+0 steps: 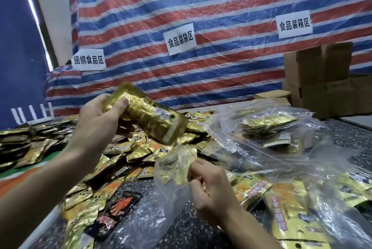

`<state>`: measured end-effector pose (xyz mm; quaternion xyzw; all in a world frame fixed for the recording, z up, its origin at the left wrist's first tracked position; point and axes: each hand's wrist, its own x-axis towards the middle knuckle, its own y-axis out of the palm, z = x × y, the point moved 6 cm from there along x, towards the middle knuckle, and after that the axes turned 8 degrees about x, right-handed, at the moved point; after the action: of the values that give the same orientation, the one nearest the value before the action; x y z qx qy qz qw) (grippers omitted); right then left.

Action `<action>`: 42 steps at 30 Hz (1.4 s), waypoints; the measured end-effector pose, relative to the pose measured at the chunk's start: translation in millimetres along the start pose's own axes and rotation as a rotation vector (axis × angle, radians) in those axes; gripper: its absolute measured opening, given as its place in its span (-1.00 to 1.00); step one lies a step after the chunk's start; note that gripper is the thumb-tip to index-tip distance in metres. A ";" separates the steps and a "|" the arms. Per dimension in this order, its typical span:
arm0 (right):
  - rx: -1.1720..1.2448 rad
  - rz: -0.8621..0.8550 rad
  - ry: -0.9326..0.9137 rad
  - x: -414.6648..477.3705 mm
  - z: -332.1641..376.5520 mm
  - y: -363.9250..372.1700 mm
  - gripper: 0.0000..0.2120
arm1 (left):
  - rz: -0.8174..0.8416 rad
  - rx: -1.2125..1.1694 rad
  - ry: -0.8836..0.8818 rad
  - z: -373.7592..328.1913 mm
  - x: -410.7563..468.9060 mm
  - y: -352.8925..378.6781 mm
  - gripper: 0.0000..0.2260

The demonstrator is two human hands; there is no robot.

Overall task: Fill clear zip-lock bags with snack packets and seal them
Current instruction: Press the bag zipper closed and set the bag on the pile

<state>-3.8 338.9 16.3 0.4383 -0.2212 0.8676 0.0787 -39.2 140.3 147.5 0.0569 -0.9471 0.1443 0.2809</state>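
My left hand grips a stack of gold snack packets, lifted above the heap and tilted down to the right. Below it my right hand pinches the mouth of a clear zip-lock bag, which hangs down toward the tabletop. A loose heap of gold and orange snack packets covers the table behind and to the left. A filled clear bag of packets lies at the right, and more bagged packets lie at the near right.
Cardboard boxes are stacked at the back right. A striped red, white and blue tarp with paper signs hangs behind the table. The dark speckled tabletop shows near me. A black and red packet lies at the near left.
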 end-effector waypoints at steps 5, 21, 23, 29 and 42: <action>0.064 0.003 -0.047 -0.4 8.2 -0.2 -0.82 | 0.060 0.322 0.180 -25.3 -29.7 11.0 -0.87; 0.195 -0.157 -0.216 1.1 19.1 -14.9 -0.87 | 0.428 0.519 0.136 15.0 -56.8 43.7 -0.80; 0.175 -0.195 -0.225 1.6 19.4 -17.2 -0.87 | 0.408 0.550 0.211 10.9 -54.3 39.2 -0.74; 0.150 -0.322 -0.267 1.8 26.7 -25.8 -0.87 | 0.174 0.431 0.445 -15.7 -45.0 16.8 -0.66; 0.158 -0.309 -0.271 1.0 29.4 -19.8 -0.86 | -0.148 0.117 0.320 25.5 -17.8 -6.4 -0.90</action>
<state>23.4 343.2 38.6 0.5845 -0.0910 0.7930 0.1458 -36.2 126.9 118.9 0.1190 -0.8736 0.1852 0.4341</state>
